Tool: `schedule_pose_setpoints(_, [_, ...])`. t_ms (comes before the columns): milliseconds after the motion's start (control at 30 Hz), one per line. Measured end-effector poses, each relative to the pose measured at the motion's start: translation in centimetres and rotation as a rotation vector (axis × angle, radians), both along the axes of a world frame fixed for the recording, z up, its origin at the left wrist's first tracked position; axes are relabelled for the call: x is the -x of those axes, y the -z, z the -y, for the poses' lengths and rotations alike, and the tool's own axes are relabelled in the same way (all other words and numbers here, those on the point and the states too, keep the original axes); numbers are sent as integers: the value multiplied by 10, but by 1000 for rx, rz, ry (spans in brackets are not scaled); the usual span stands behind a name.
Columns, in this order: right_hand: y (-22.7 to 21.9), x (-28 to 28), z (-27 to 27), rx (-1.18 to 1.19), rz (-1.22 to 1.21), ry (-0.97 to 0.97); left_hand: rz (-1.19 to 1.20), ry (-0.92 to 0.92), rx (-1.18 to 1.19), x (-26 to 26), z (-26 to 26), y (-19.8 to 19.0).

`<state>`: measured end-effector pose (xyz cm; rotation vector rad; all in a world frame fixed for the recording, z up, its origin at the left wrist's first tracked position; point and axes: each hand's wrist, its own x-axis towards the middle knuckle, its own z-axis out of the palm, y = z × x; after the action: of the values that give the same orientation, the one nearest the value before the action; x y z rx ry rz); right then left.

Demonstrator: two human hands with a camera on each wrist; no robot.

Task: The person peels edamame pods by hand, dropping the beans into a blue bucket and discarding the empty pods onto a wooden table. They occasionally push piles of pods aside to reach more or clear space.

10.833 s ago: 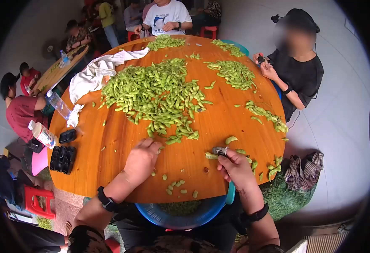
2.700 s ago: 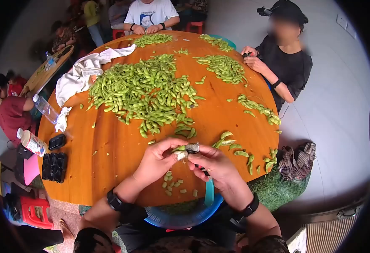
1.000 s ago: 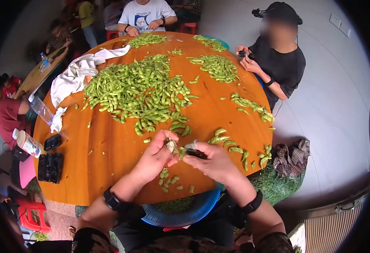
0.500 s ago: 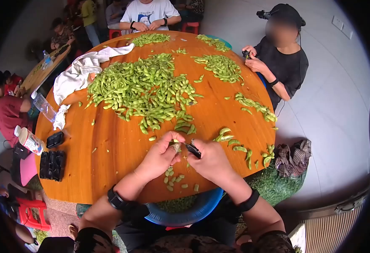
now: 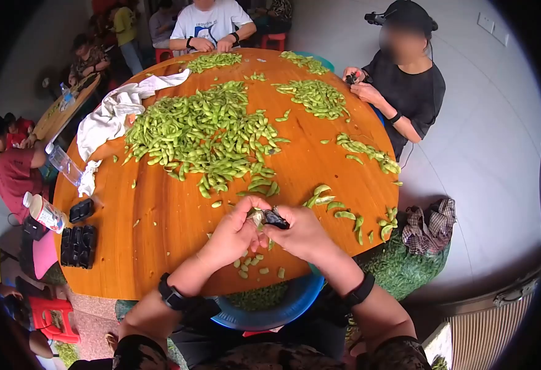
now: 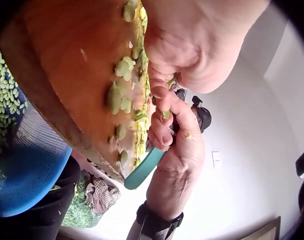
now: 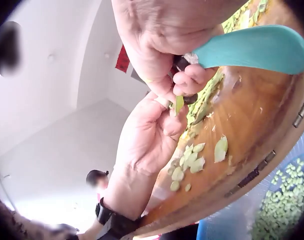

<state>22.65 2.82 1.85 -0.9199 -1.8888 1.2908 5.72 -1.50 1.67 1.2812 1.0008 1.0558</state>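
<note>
My left hand [image 5: 233,234] and right hand [image 5: 304,233] meet above the near edge of the round wooden table [image 5: 159,216]. The left hand [image 7: 152,135] pinches a green edamame pod [image 7: 179,104], which also shows in the left wrist view [image 6: 165,114]. The right hand [image 6: 177,145] grips a teal-handled tool [image 6: 142,170] whose dark head [image 5: 275,217] touches the pod. Several shelled beans [image 5: 249,262] lie on the table just below the hands. A blue basin [image 5: 276,308] with beans in it sits under the table edge by my lap.
A big pile of edamame pods [image 5: 203,132] fills the table's middle, and loose pods [image 5: 344,216] lie to the right. A white cloth [image 5: 119,105], bottles [image 5: 44,211] and black trays [image 5: 76,245] are at the left. Other people [image 5: 406,86] sit round the table.
About ten seconds ago my left hand reached towards the pile while the right hand held the tool apart. Since then both hands have come together on a pod and stayed close, shifting slightly.
</note>
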Motion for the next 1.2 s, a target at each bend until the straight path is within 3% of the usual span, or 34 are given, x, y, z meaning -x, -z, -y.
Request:
schedule_pose_setpoints(67, [-11,-4,0,-115,262,27,-143,-67,25,1,0,-2])
schedule_pose_setpoints(167, [-11,-10,-2,-165,331,17,-32,-90,26,3,1,-2])
schedule_pose_setpoints(200, [-10,-11,-2,-165,329,18,-34,-90,26,2,1,-1])
schedule_pose_setpoints(267, [-10,-13,-3,62,231,41,112,-64,15,-3,0,2])
schedule_pose_setpoints(400, [-4,-7,3,81,166,24,-7,-75,-67,-10,0,6])
schedule_pose_setpoints(467, [2,-3,4,99,-12,-46,4,-111,-148,-12,-1,10])
schedule_pose_setpoints(600, [-2,-2,9,73,17,7,15,-134,-151,-13,2,8])
schedule_pose_setpoints(700, [0,-4,7,-40,79,81,-142,-163,-136,-12,9,-7])
schedule_pose_setpoints(767, [-10,-14,5,-226,313,24,-436,-272,107,-11,15,-27])
schedule_pose_setpoints(800, [-10,-23,0,-227,313,27,-437,-270,105,-3,16,-22])
schedule_pose_setpoints(867, [-7,-46,-10,-359,465,68,-907,-217,-463,18,23,-6])
schedule_pose_setpoints(900, [-10,-57,-14,-363,530,111,-1022,-197,-302,19,31,-18])
schedule_pose_setpoints(967, [-12,-76,-23,-353,617,140,-1077,-216,-367,24,32,-20])
schedule_pose_setpoints(1133, [-14,-80,-16,-416,535,264,-1208,-314,-500,6,7,-16])
schedule_pose_setpoints(1200, [-11,-78,-17,-406,290,118,-1232,-241,-448,4,-6,-2])
